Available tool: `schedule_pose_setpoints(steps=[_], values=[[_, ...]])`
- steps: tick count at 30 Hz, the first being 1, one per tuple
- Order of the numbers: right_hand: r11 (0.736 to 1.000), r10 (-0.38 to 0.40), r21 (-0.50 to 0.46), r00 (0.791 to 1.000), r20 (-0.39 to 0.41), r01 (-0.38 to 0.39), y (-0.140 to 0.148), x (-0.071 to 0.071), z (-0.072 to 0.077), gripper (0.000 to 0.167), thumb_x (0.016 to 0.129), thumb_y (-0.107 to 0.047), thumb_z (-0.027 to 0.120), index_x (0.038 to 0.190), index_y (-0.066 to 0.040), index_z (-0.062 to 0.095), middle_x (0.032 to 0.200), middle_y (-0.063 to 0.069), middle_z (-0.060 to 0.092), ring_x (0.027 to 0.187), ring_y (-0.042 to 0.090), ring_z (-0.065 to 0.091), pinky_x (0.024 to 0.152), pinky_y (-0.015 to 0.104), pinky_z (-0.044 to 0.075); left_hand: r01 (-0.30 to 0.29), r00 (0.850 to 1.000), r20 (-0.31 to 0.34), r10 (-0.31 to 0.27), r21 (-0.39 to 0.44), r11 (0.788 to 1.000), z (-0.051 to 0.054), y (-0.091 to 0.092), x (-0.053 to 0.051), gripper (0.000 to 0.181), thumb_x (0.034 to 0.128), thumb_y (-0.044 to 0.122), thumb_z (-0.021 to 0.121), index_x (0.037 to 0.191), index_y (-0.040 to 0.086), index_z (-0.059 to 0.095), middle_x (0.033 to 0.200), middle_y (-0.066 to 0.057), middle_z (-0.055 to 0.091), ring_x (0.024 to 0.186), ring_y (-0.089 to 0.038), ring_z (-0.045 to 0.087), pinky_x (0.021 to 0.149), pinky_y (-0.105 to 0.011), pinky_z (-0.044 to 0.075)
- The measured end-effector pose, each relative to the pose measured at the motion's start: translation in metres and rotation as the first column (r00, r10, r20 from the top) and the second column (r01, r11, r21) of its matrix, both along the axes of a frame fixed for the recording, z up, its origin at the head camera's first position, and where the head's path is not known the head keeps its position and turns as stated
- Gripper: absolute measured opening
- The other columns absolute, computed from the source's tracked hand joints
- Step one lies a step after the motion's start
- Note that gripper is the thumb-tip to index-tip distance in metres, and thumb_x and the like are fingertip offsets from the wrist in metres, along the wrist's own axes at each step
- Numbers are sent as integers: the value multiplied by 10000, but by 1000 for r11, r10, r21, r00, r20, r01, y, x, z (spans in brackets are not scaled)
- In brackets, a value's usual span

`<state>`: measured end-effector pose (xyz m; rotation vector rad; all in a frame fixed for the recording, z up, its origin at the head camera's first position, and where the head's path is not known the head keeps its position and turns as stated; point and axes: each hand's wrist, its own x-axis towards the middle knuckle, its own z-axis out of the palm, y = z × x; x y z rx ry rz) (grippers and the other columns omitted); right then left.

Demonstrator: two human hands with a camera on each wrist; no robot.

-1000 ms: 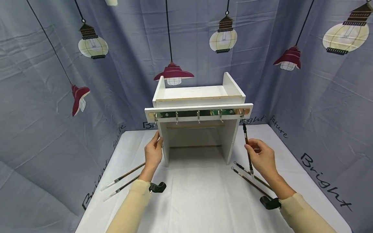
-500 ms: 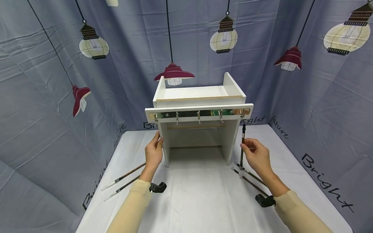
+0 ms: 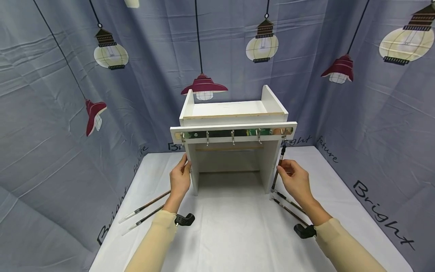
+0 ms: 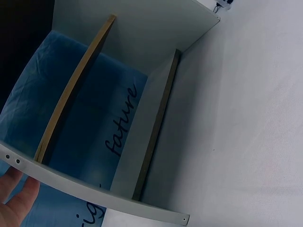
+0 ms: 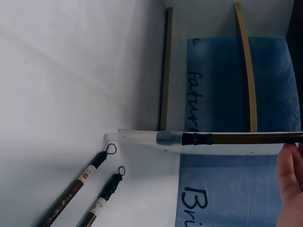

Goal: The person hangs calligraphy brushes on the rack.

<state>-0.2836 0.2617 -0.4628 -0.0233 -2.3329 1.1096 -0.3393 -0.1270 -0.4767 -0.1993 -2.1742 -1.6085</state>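
My right hand (image 3: 296, 180) pinches a dark calligraphy brush (image 3: 278, 170), held at a slant beside the rack's right side panel. Its upper end lies just beneath the rightmost hook (image 3: 284, 133); whether the loop is on the hook is too small to tell. In the right wrist view, the clear-capped tip of the calligraphy brush (image 5: 137, 137) points away from the fingers. My left hand (image 3: 180, 179) touches the outer side of the left panel of the white wooden rack (image 3: 234, 120). In the left wrist view, its fingers (image 4: 26, 196) show against that panel (image 4: 94, 191).
Two more brushes (image 3: 289, 212) lie on the white table (image 3: 231, 234) under my right forearm, loops towards the rack. Another pair of brushes (image 3: 142, 221) lies left of my left forearm. Several hooks (image 3: 233, 136) line the rack's front bar. Printed curtains (image 3: 149, 75) enclose the table.
My right hand has moved left towards the rack, and the brush's lower end has swung left, from over the lying brushes to beside the right panel. The left hand stays put.
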Motion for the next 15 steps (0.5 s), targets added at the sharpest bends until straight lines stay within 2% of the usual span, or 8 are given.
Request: schedule_pose_setpoints(steps=[8, 11, 15], values=[[1000, 7, 9, 1000, -11, -7, 1, -2, 1, 225, 998, -168, 699, 1180, -38, 677, 1083, 131, 750, 850, -209, 512, 748, -13, 415, 10, 1000, -3, -10, 6, 1000, 1, 0, 0, 514, 1076, 229, 569, 1549, 66, 452, 1570, -133, 480, 1339, -314, 589, 1073, -454, 524], [1000, 8, 11, 1000, -12, -7, 1, -2, 1, 230, 1001, -180, 697, 1182, -39, 679, 1088, 129, 751, 888, -77, 615, 748, -15, 414, 8, 1000, -9, -8, 9, 1000, 1, 0, 0, 511, 1076, 223, 570, 1545, 55, 457, 1565, -136, 486, 1337, -319, 591, 1070, -451, 525], [1000, 18, 19, 1000, -13, -18, 3, -1, 0, 270, 1011, -203, 689, 1223, -36, 670, 1133, 146, 743, 1005, 227, 719, 771, -27, 402, 3, 1000, -14, -2, 12, 1000, 0, 1, 0, 503, 1075, 206, 574, 1537, 42, 467, 1557, -137, 495, 1331, -323, 595, 1067, -447, 527]])
